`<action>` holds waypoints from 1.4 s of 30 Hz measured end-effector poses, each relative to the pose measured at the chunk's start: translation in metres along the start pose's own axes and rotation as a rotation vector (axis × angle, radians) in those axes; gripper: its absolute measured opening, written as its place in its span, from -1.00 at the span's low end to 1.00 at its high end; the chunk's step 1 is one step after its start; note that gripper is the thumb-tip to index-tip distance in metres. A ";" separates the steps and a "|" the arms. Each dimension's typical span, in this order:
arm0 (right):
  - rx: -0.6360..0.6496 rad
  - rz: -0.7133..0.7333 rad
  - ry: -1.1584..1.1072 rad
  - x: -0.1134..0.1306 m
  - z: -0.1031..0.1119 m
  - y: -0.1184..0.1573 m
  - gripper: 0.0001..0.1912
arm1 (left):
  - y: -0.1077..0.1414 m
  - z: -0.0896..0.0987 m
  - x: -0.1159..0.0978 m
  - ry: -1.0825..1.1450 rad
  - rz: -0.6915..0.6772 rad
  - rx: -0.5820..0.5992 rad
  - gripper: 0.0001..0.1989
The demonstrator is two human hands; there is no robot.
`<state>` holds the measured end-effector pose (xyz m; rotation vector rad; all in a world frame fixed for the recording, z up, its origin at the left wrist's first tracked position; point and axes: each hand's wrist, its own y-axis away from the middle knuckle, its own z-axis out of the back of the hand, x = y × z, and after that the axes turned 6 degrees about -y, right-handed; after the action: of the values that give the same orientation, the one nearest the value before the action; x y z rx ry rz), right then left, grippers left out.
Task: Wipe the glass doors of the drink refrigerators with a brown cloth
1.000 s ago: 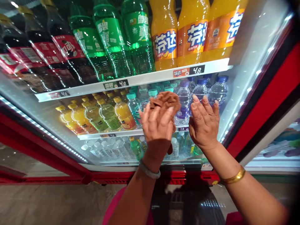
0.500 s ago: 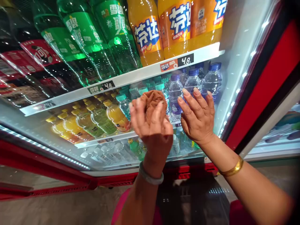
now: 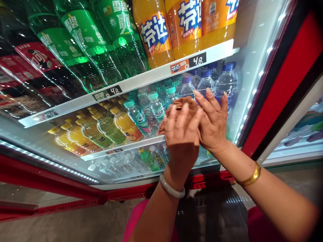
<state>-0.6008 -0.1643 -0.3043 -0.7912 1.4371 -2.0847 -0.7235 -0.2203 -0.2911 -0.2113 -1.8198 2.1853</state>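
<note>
My left hand, with a pale bangle at the wrist, holds a crumpled brown cloth under its spread fingers. It is in front of the lit drinks fridge's middle shelf. Close on the right, my right hand is open, fingers stretched up and holding nothing. A gold bracelet circles that wrist. The edges of the two hands meet or overlap near the cloth. Behind them stand clear bottles with blue caps and bottles with turquoise caps, partly hidden by the hands and cloth.
Large orange soda bottles, green bottles and dark cola bottles fill the upper shelf. Yellow juice bottles stand lower left. A red fridge frame runs down the right side. Below is a grey floor.
My left hand has moved right with the cloth, up to my right hand. The turquoise-capped bottles are now more exposed. My right hand has barely shifted, and the view has moved slightly.
</note>
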 end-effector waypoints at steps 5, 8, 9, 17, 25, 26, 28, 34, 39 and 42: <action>-0.118 0.043 0.037 0.009 -0.006 -0.001 -0.45 | -0.004 0.007 0.019 -0.030 -0.066 -0.015 -0.52; -0.119 0.060 0.030 0.012 -0.006 -0.002 -0.44 | -0.011 0.015 0.033 -0.060 0.020 -0.088 -0.46; -0.117 0.069 0.022 0.013 -0.006 -0.002 -0.44 | -0.011 0.015 0.032 -0.053 0.028 -0.088 -0.46; -0.151 0.184 -0.033 0.018 -0.014 -0.003 -0.44 | 0.004 0.011 0.021 -0.012 0.000 -0.006 -0.52; -0.077 0.135 -0.041 0.016 -0.013 -0.001 -0.39 | -0.008 0.027 0.047 -0.074 0.077 -0.084 -0.45; -0.092 0.137 -0.045 0.017 -0.013 -0.001 -0.39 | -0.003 0.023 0.040 -0.064 0.046 -0.043 -0.45; -0.131 0.139 -0.041 0.018 -0.015 -0.001 -0.38 | 0.007 0.017 0.029 -0.028 -0.029 0.040 -0.47; -0.136 0.174 -0.053 0.016 -0.015 -0.001 -0.31 | 0.000 0.026 0.045 -0.036 -0.021 -0.003 -0.40; -0.115 0.145 -0.080 0.016 -0.016 -0.001 -0.33 | 0.007 0.023 0.029 -0.009 -0.040 0.073 -0.43; -0.134 0.162 -0.075 0.015 -0.017 0.000 -0.31 | 0.014 0.020 0.024 -0.026 -0.123 0.146 -0.39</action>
<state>-0.6232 -0.1634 -0.3060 -0.7691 1.5580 -1.8353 -0.7544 -0.2337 -0.2995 -0.0388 -1.6315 2.2307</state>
